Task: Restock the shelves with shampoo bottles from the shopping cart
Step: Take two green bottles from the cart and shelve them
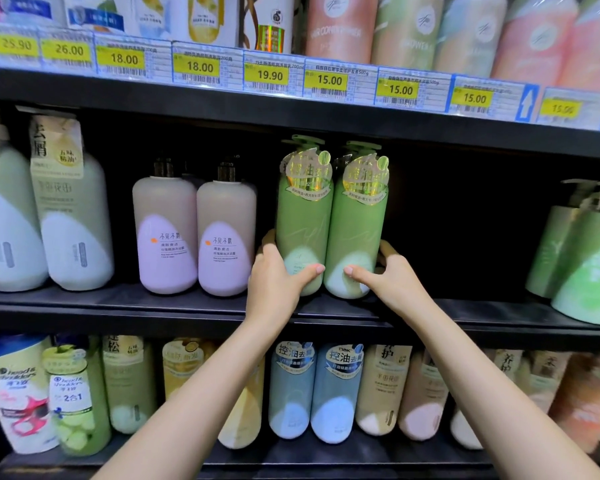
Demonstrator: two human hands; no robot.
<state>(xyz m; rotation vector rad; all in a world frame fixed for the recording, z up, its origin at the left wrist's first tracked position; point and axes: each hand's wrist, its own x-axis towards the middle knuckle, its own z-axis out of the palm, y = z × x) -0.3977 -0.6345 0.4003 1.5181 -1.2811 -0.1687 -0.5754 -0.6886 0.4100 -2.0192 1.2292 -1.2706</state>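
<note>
Two green pump shampoo bottles (329, 220) upright, touching, right of lilac bottles (194, 233). Left hand (274, 278), right hand (388, 275) clasp outer sides, thumbs across fronts (likely squaring pair on middle shelf (153, 306)).

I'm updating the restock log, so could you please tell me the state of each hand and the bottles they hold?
left hand: gripping left green bottle
right hand: gripping right green bottle
left green bottle: upright on middle shelf
right green bottle: upright, touching its neighbour

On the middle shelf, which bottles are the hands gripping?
The two green bottles standing side by side at centre: left hand and right hand clasp their bases. The pink-lilac pair beside them is untouched.
</note>
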